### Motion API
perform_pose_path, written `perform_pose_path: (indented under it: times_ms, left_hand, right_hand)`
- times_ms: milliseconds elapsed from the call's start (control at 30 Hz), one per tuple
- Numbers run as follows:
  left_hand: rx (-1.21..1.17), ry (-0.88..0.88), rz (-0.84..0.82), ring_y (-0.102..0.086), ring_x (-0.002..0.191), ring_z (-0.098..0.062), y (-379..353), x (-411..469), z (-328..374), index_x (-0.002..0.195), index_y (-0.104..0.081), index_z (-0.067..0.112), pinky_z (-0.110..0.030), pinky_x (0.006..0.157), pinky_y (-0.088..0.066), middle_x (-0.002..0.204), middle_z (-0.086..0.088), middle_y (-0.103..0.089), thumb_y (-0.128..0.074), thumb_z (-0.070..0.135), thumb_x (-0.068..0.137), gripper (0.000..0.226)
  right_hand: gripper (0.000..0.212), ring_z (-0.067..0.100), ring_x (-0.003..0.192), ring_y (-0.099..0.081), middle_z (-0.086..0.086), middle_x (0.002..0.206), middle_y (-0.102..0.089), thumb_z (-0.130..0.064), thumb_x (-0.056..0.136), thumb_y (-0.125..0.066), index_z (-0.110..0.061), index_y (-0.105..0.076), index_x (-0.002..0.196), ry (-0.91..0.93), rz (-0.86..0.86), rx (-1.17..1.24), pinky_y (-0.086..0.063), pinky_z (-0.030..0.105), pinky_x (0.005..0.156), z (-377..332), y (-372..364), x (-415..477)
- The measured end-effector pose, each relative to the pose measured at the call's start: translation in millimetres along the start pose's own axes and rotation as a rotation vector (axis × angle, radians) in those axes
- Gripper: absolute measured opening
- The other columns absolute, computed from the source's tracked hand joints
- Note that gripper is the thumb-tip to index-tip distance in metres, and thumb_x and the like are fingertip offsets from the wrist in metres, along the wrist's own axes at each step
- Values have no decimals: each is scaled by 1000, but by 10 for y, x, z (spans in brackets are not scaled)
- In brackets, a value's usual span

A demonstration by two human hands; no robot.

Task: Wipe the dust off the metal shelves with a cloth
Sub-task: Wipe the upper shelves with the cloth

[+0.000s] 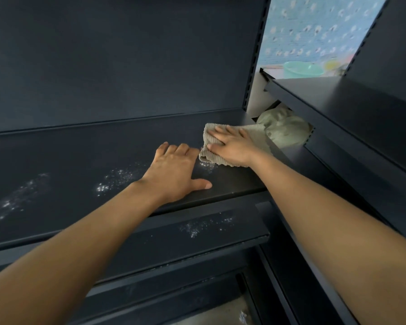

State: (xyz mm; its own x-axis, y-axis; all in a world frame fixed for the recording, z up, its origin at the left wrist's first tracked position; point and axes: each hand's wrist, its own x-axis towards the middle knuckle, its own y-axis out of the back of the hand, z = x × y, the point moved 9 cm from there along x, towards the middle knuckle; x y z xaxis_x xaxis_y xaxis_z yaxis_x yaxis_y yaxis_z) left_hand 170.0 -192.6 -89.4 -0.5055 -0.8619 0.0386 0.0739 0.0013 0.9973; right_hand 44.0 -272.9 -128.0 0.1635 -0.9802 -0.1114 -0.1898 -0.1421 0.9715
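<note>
step: wiping the upper shelf (80,160), I'd say near the start of a pass. The cloth is at the shelf's right end and most of the dust hasn't been touched yet.

cloth: the ribbed beige cloth (208,133) is bunched flat on the shelf, at about 1 o'clock from the middle of the view.

right hand: the right hand (231,146) lies palm-down on the cloth with its fingers stretched out. It's pressing the cloth down, not balling it up.

left hand: the left hand (176,172) is spread flat on the bare metal just at 8 o'clock of the cloth. It holds nothing and looks like a brace.

dust: a small sparkly patch (206,165) sits at the cloth's 6 o'clock edge. A bigger patch (117,181) is at 9 o'clock of the left hand and a long streak (10,202) is way out at 9 o'clock. The lower shelf (138,252) has its own patch (202,227) at 6 o'clock.

next move: my guess is drag the cloth toward 9 o'clock with steady pressure. The left hand is right in that path, so it has to lift or slide out first. The lower shelf comes after.

hard to see: how much cloth is under the palm, and the shelf's right corner behind it. The pale green bundle (284,130) in the gap at 2 o'clock is fabric of some kind, but I can't tell what. The teal tub (298,69) at 1 o'clock is blurry. The bottom tiers are dark and cut off.
</note>
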Motion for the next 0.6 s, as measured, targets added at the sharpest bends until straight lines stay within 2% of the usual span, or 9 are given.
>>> perform_pose_path:
  times_ms: [67, 200, 300, 367, 433, 500, 533, 600]
  left_hand:
    - [3, 18, 4, -32, 130, -26, -10, -15, -41, 138, -30, 17, -42, 115, -5, 138, -7, -39, -49, 64, 78, 79]
    - [-17, 39, 40, -34, 129, -27, 0, -40, -44, 140, -27, 19, -42, 115, -6, 136, -7, -42, -50, 63, 79, 79]
    - [-6, 31, 115, -35, 129, -29, 64, -82, -10, 143, -16, 16, -43, 114, -7, 138, -8, -40, -50, 60, 81, 83]
    - [-1, 30, 139, -34, 129, -29, 114, -129, -11, 143, -14, 14, -43, 114, -7, 138, -9, -39, -49, 58, 83, 83]
    - [10, 18, 134, -34, 129, -29, 137, -175, -33, 143, -17, 14, -43, 115, -6, 139, -9, -39, -48, 55, 85, 78]
    - [34, 6, 96, -34, 129, -28, 128, -256, -80, 141, -22, 14, -43, 115, -6, 138, -9, -39, -46, 54, 87, 72]
    - [45, 3, 80, -34, 129, -28, 114, -301, -121, 140, -25, 14, -43, 115, -6, 138, -9, -40, -45, 54, 87, 70]
    - [49, 13, 51, -34, 129, -27, 92, -395, -225, 140, -27, 14, -43, 115, -5, 137, -9, -41, -45, 53, 88, 67]
  right_hand:
    - [53, 14, 148, 6, -9, 161, -2, -50, 101, -24, -38, -11, 152, 69, -22, 27, 7, 40, 118, -119, -34, -6]
    - [58, 12, 148, 3, -12, 161, -7, -61, 97, -22, -39, -19, 150, 133, -36, 46, 7, 40, 117, -302, -105, -134]
    - [50, 13, 144, -21, -9, 153, -35, -56, 97, -35, -32, -48, 139, 76, 86, 281, -5, 35, 116, -199, 69, -295]
    - [39, 15, 137, -35, -7, 144, -47, -45, 96, -51, -29, -56, 131, -3, 163, 326, -18, 30, 111, 18, 174, -404]
    - [38, 18, 135, -37, -4, 145, -46, -26, 97, -52, -30, -53, 135, -109, 157, 330, -20, 32, 115, 254, 191, -436]
    - [47, 21, 140, -31, 1, 150, -40, -15, 97, -42, -32, -45, 141, -222, 112, 339, -15, 40, 118, 369, 136, -424]
    - [47, 22, 144, -23, 2, 154, -34, -19, 99, -38, -32, -40, 144, -258, 88, 309, -8, 43, 119, 346, 100, -409]
    - [50, 19, 148, -3, -4, 160, -17, -42, 102, -28, -33, -25, 150, -284, 30, 184, 5, 46, 118, 161, -4, -397]
